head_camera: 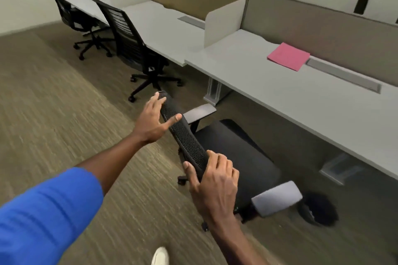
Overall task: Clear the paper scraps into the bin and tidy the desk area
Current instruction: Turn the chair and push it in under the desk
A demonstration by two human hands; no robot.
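Observation:
A black mesh-backed office chair (pixel 185 135) with grey armrests stands in front of the white desk (pixel 290 101), its seat partly under the desk edge. My right hand (pixel 212 180) grips the near end of the chair's top rail. My left hand (pixel 154 120) rests against the far end of the rail, fingers spread and thumb over the top. A pink folder (pixel 288 56) lies flat at the back of the desk. A dark bin (pixel 318 208) sits on the carpet under the desk at the right. No paper scraps are visible.
Two more black office chairs (pixel 131 45) (pixel 71 13) stand at the neighbouring desks to the left. White dividers (pixel 224 21) separate the desk bays. Open carpet (pixel 53 103) stretches to the left. My white shoe (pixel 160 256) shows at the bottom edge.

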